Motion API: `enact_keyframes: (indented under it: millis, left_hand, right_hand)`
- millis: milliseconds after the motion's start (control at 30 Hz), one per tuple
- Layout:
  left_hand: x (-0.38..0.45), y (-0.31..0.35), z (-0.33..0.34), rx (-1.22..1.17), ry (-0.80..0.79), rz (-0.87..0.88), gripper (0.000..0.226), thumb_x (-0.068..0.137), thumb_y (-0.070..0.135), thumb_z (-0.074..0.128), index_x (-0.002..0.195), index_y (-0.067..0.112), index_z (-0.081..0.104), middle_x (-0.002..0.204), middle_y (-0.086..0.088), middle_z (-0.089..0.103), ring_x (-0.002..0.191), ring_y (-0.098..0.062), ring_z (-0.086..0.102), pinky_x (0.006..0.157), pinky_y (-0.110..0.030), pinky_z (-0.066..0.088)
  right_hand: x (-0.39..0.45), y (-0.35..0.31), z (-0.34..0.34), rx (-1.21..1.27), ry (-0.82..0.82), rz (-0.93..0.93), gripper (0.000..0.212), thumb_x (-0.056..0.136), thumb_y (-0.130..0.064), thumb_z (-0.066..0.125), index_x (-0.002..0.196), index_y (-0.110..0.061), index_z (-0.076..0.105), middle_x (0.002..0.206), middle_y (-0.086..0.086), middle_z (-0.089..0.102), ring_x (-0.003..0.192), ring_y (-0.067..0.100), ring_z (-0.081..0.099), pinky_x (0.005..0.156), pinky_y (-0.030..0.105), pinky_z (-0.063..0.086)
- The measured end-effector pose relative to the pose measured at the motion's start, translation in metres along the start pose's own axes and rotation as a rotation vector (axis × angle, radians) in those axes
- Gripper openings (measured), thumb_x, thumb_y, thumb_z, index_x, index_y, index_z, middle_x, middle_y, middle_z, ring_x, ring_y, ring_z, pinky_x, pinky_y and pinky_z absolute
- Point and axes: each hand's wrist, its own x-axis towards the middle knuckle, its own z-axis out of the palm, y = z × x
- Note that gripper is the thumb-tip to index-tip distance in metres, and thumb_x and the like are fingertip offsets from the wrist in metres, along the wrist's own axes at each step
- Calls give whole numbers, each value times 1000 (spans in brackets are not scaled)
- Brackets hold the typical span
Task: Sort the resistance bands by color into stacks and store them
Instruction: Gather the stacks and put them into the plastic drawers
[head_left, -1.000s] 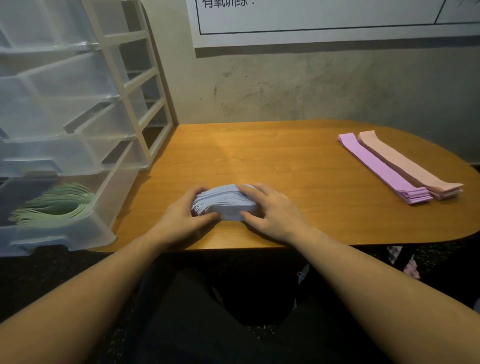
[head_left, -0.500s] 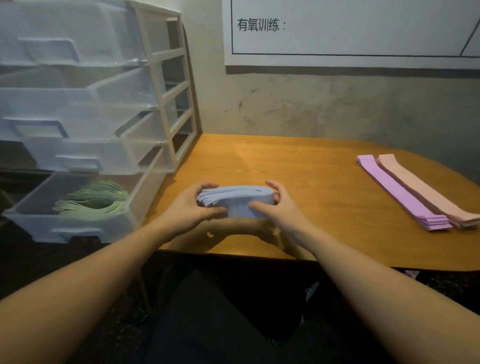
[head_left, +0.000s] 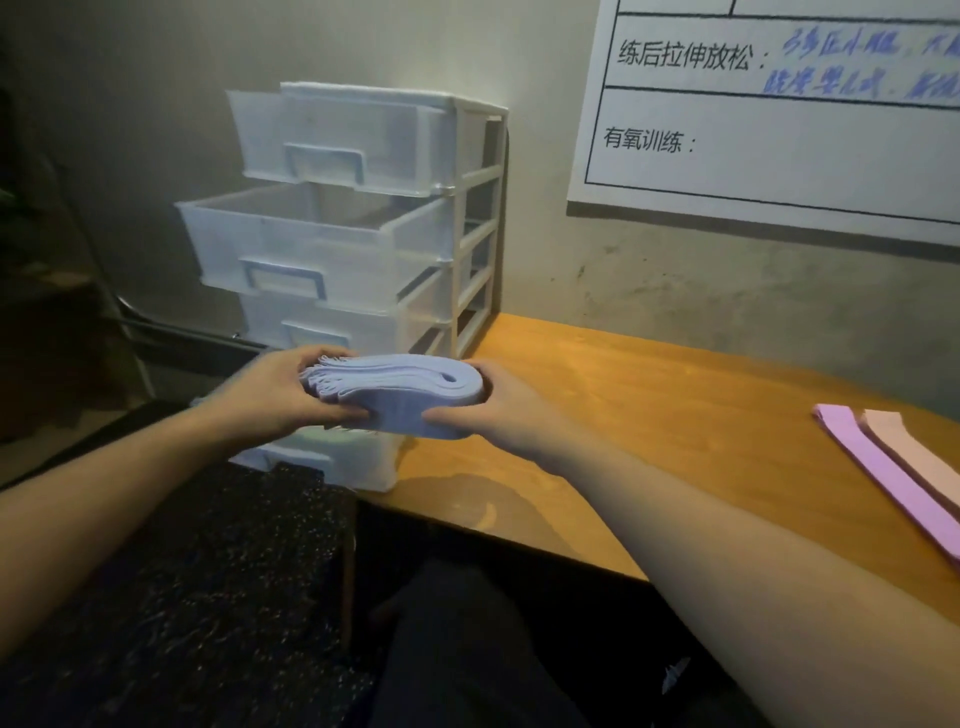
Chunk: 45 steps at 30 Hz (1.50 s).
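A folded stack of light blue resistance bands (head_left: 395, 392) hangs in the air in front of the clear plastic drawer unit (head_left: 358, 244). My left hand (head_left: 275, 389) grips its loose-ended left side and my right hand (head_left: 493, 410) grips the folded right side. The stack is level with the lower drawers, whose fronts it partly hides. A purple band stack (head_left: 883, 467) and a pink band stack (head_left: 919, 457) lie side by side at the right of the wooden table (head_left: 649, 415).
The drawer unit stands at the table's left end, with its drawers pulled out to different lengths; the second drawer (head_left: 291, 239) sticks out farthest. A white poster (head_left: 779, 130) hangs on the wall. Dark speckled floor lies below on the left.
Both hands have lifted the blue stack off the table and carried it left and up, to in front of the drawers. The view has swung left toward the drawer unit.
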Motion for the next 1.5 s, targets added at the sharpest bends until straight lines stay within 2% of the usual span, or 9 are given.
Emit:
enact_keyframes:
  millis: [133, 233, 400, 533, 667, 1067, 1200, 1267, 1500]
  left_hand:
    - [-1, -15, -35, 101, 65, 28, 79, 31, 90, 77, 101, 56, 65, 98, 21, 73, 86, -5, 71, 82, -30, 58]
    - [5, -27, -54, 143, 112, 60, 74, 35, 88, 78, 103, 65, 61, 102, 23, 72, 93, -2, 69, 88, -29, 55]
    - [34, -37, -66, 209, 171, 135, 58, 59, 35, 90, 109, 39, 61, 121, 5, 66, 109, -16, 65, 100, -41, 53]
    - [59, -42, -66, 203, 180, 124, 63, 65, 14, 92, 119, 24, 61, 115, -1, 69, 104, -20, 68, 91, -31, 57]
    - [78, -48, -64, 257, 136, 135, 60, 66, 22, 92, 115, 29, 58, 119, -2, 65, 102, -15, 66, 82, -21, 55]
    - [79, -27, -75, 261, -4, 110, 74, 44, 74, 80, 103, 38, 56, 105, 10, 66, 88, 0, 66, 72, -13, 53]
    - [65, -21, -82, 326, 4, 92, 88, 35, 95, 69, 105, 43, 60, 103, 16, 68, 97, -8, 66, 91, -35, 55]
    - [57, -20, -86, 455, 12, 78, 83, 36, 100, 62, 104, 53, 59, 107, 21, 66, 113, -13, 57, 108, -52, 38]
    - [26, 0, -94, 302, -56, 16, 73, 46, 76, 85, 107, 43, 64, 108, 15, 67, 103, -12, 65, 98, -51, 52]
  right_hand:
    - [30, -26, 19, -189, -36, -111, 58, 74, -45, 87, 119, -23, 60, 109, -8, 64, 100, 13, 61, 87, 34, 55]
    - [53, -34, 27, -297, -13, -235, 71, 70, -56, 86, 126, -23, 59, 127, -7, 56, 117, 11, 53, 103, 33, 47]
    - [79, -32, 26, -341, 54, -312, 76, 69, -62, 84, 132, -28, 57, 131, -11, 48, 122, 7, 47, 109, 34, 42]
    - [94, -22, 22, -360, 117, -335, 78, 68, -65, 82, 132, -27, 57, 131, -10, 48, 124, 9, 46, 110, 36, 42]
    - [103, -17, 16, -325, 74, -314, 77, 72, -54, 85, 137, -25, 54, 142, -9, 44, 129, 6, 42, 112, 29, 37]
    - [96, -21, 16, -322, 77, -335, 66, 71, -60, 82, 126, -35, 54, 121, -17, 60, 109, 4, 56, 91, 31, 54]
    - [79, -26, 21, -344, 154, -391, 65, 73, -62, 80, 126, -32, 57, 117, -18, 63, 104, 2, 57, 86, 27, 52]
    - [72, -30, 22, -363, 180, -403, 65, 73, -64, 79, 125, -31, 59, 111, -19, 62, 100, 2, 57, 84, 26, 52]
    - [51, -54, 21, -381, 147, -387, 60, 74, -62, 77, 120, -26, 61, 105, -12, 67, 96, 9, 61, 83, 33, 54]
